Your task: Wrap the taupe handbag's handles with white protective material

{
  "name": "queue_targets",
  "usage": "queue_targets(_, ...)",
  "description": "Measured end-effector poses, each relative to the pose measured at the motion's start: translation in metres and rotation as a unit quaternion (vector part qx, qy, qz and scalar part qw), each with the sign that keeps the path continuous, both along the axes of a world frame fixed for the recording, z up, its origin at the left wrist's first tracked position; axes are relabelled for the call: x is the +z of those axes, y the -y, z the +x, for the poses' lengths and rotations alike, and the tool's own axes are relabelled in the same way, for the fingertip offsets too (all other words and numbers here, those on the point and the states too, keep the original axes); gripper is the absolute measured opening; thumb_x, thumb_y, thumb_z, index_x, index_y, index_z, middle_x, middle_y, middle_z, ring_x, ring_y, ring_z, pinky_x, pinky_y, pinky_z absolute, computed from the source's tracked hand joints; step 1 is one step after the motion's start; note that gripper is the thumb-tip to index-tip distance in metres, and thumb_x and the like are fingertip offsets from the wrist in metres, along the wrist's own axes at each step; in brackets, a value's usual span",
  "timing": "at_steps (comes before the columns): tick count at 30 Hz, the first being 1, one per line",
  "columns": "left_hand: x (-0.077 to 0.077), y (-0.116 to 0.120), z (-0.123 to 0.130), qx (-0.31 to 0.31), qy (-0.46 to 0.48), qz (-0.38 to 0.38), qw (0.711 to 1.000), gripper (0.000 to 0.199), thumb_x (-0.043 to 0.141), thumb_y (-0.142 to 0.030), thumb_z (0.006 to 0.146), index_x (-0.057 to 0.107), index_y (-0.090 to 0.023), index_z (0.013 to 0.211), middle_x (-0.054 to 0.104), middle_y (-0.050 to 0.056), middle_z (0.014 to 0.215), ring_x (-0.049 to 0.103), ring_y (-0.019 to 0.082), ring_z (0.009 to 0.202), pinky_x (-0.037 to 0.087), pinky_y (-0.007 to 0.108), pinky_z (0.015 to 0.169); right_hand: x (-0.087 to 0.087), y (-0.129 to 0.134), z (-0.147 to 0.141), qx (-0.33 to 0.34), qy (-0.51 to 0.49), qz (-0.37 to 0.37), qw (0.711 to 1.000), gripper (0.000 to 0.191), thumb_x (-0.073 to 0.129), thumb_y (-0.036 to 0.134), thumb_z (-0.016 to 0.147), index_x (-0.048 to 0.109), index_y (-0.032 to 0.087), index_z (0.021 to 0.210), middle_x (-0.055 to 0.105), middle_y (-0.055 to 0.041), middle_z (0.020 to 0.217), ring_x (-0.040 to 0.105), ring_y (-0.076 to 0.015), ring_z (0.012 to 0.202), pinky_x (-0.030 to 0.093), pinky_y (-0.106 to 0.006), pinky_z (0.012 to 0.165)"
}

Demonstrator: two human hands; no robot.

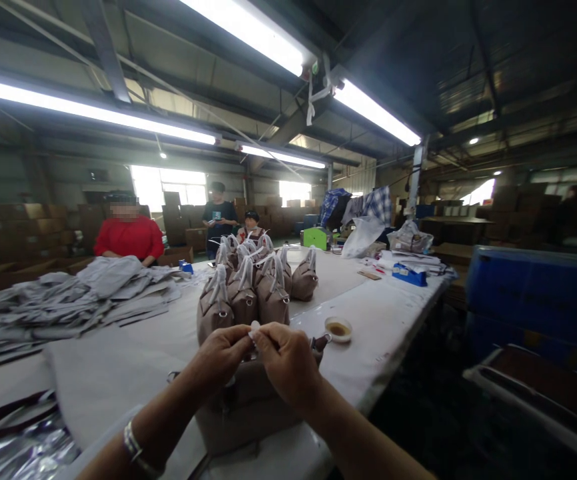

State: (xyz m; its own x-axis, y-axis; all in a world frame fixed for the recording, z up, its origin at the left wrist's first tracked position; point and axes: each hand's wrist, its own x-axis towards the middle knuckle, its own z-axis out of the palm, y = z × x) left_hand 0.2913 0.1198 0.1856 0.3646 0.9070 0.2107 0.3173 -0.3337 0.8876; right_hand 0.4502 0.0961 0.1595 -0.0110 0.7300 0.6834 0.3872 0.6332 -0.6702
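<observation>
Both my hands meet above a taupe bag (248,407) that stands at the near edge of the table. My left hand (223,353) pinches a small white piece (254,328) between thumb and finger. Against it, my right hand (288,360) is closed on the same white piece, fingers curled. What the piece is cannot be made out. Just beyond, several taupe bags (243,300) stand grouped, their handles wrapped in white. A small white dish (338,329) with brown liquid lies right of my right hand.
Grey sheets (103,287) are piled at the left. A blue tape dispenser (409,275) and papers lie at the right edge. Silvery plastic (23,447) is at the near left. A person in red (128,235) and two others are across the table.
</observation>
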Motion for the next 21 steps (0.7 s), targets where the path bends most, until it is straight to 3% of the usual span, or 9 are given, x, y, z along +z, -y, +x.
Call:
queue_targets(3,0.001,0.004,0.000,-0.021,-0.004,0.012,1.000,0.038,0.058,-0.051,0.086,0.069,-0.015,0.078,0.060,0.002,0.071,0.051,0.018,0.071,0.040,0.029,0.067,0.005,-0.002,0.003,-0.069,0.066,0.064,0.993,0.019,0.059,0.028,0.096,0.072,0.019,0.085,0.070,-0.0090,0.090,0.066,-0.0248,0.089,0.051,-0.038,0.084)
queue_targets(6,0.000,0.004,-0.001,-0.023,-0.015,0.018,0.999,0.037,0.054,-0.048,0.087,0.068,-0.014,0.082,0.059,0.002,0.072,0.051,0.018,0.070,0.040,0.029,0.066,0.006,-0.010,0.006,-0.061,0.054,0.054,0.995,0.014,0.064,0.026,0.088,0.073,0.018,0.096,0.070,-0.0122,0.105,0.064,-0.0284,0.102,0.050,-0.042,0.091)
queue_targets(9,-0.002,0.004,-0.002,-0.016,-0.034,0.026,0.999,0.037,0.051,-0.047,0.088,0.067,-0.014,0.080,0.056,0.001,0.069,0.050,0.017,0.066,0.039,0.029,0.063,0.007,-0.020,0.008,-0.002,0.051,-0.032,0.998,0.014,0.063,0.027,0.086,0.074,0.019,0.088,0.073,-0.0082,0.090,0.065,-0.0253,0.088,0.050,-0.037,0.078)
queue_targets(11,-0.003,0.004,-0.002,-0.023,-0.044,0.033,0.998,0.032,0.049,-0.043,0.087,0.063,-0.016,0.075,0.053,0.000,0.066,0.047,0.016,0.063,0.037,0.029,0.060,0.010,-0.026,0.008,0.013,0.054,-0.038,0.998,0.016,0.060,0.026,0.085,0.071,0.020,0.077,0.070,-0.0058,0.079,0.064,-0.0225,0.079,0.046,-0.034,0.072)
queue_targets(14,-0.001,0.007,0.000,-0.057,-0.071,0.058,0.994,0.025,0.053,-0.034,0.081,0.050,-0.020,0.061,0.043,-0.003,0.059,0.040,0.013,0.059,0.031,0.028,0.057,0.021,-0.040,0.008,-0.018,0.015,-0.002,1.000,0.017,0.057,0.028,0.083,0.065,0.020,0.070,0.065,-0.0032,0.070,0.059,-0.0196,0.070,0.043,-0.031,0.065)
queue_targets(17,0.006,0.010,0.001,-0.075,-0.090,0.108,0.987,0.029,0.054,-0.031,0.083,0.043,-0.020,0.058,0.043,-0.003,0.063,0.041,0.013,0.062,0.032,0.028,0.059,0.034,-0.056,0.007,-0.039,-0.060,-0.020,0.997,0.019,0.058,0.035,0.082,0.063,0.021,0.070,0.059,0.0003,0.061,0.055,-0.0174,0.061,0.041,-0.029,0.058)
queue_targets(19,0.010,0.010,-0.001,-0.051,-0.096,0.170,0.979,0.027,0.051,-0.031,0.088,0.050,-0.019,0.064,0.051,-0.001,0.071,0.049,0.014,0.068,0.038,0.028,0.066,0.040,-0.066,0.006,-0.034,-0.077,-0.023,0.996,0.018,0.059,0.036,0.082,0.063,0.021,0.072,0.060,0.0011,0.063,0.055,-0.0166,0.062,0.042,-0.027,0.057)
queue_targets(21,0.011,0.009,-0.004,-0.009,-0.088,0.218,0.972,0.019,0.053,-0.032,0.090,0.063,-0.018,0.082,0.062,0.002,0.081,0.059,0.017,0.076,0.045,0.029,0.072,0.042,-0.074,0.005,-0.023,-0.075,-0.030,0.996,0.016,0.059,0.034,0.084,0.063,0.021,0.075,0.061,0.0018,0.065,0.055,-0.0157,0.062,0.042,-0.026,0.057)
